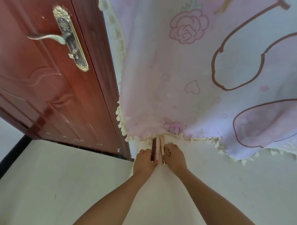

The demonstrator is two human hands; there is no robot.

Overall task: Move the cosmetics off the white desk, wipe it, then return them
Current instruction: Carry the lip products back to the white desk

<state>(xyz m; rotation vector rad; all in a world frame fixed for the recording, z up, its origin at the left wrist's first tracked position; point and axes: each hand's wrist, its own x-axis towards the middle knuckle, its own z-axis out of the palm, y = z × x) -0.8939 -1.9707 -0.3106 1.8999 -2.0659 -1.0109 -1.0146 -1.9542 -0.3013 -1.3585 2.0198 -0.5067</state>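
Gripping a slim dark-red cosmetic tube (154,150), the left hand (144,162) has its fingers curled round it. The right hand (174,157) likewise holds a pink tube (162,147) (gold-tipped). The tubes lie side by side, their far ends at the fringed hem of the pink printed cloth (203,71). Left of the cloth stands a red-brown door (43,85) with a brass lever handle (47,37).

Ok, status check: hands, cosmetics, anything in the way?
Left hand grips dark tube, right hand grips pink tube. Both tips at fringed blanket edge. Desk not in view; red door off left.
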